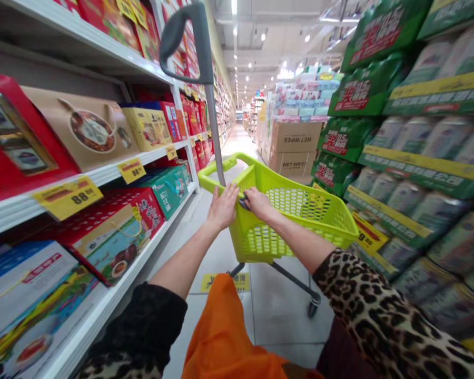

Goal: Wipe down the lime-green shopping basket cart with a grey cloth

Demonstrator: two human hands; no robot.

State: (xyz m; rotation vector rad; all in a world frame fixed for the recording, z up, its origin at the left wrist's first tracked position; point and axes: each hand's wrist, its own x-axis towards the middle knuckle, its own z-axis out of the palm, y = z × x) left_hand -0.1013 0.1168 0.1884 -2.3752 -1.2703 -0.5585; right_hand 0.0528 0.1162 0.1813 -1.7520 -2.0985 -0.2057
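Both hands are on the front rim of the lime green basket [268, 237], which sits in a little wheeled cart. My left hand [222, 208] lies over the rim with the fingers spread, more resting than clenched. My right hand [258, 204] is curled around the rim, gripping it, with something small and dark poking out by the thumb, can't tell what. Closest to me are a leopard-print sleeve [371, 300] on the right arm, a dark sleeve [142, 321] on the left, and a bunch of orange fabric [225, 331] hanging down the middle. Below the basket there's a caster [313, 308] and a yellow floor sticker [225, 282] on pale tile. A grey pole [212, 131] rises from the basket's left side, with a curved handle [181, 31] on top.

Left side is white shelving [98, 179] full of red and tan gift boxes [87, 131], with yellow price tags like the 88 one [68, 197]. Right side is stacked green packs [367, 89]. Further down the aisle are WET WIPES cartons [292, 137] under pastel packs [304, 100].
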